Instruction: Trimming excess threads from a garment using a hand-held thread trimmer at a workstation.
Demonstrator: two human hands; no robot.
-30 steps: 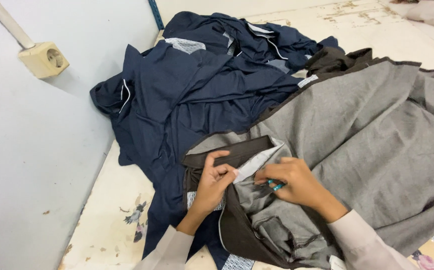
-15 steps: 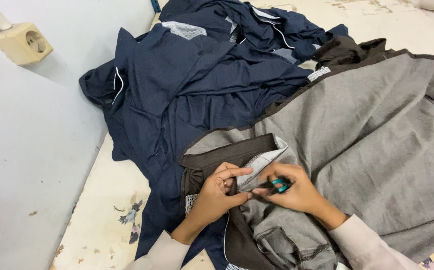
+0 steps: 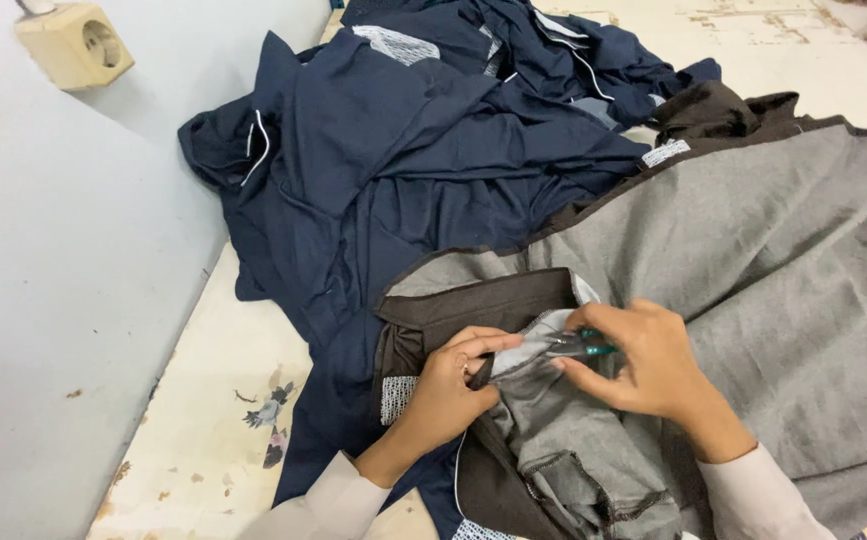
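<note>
The left hand (image 3: 451, 385) pinches a fold of the grey garment (image 3: 714, 260) at its dark brown edge, fingers clenched on the cloth just beside a pale lining strip. The right hand (image 3: 644, 362) is closed around a small pair of snips with green handles (image 3: 582, 346), whose tip rests against that same fold, so the two hands nearly touch over the seam. The grey garment lies turned inside out across the right of the worktop (image 3: 224, 440), its brown hem running diagonally up toward the far right, and its near edge bunches below the wrists. To the left and beyond, a heap of navy garments (image 3: 404, 150) with white piping overlaps the grey one's upper border. Bare, paint-flecked surface shows only in a narrow strip on the near left, hemmed by the pale wall (image 3: 64, 280), which carries a cream socket (image 3: 76, 45).
</note>
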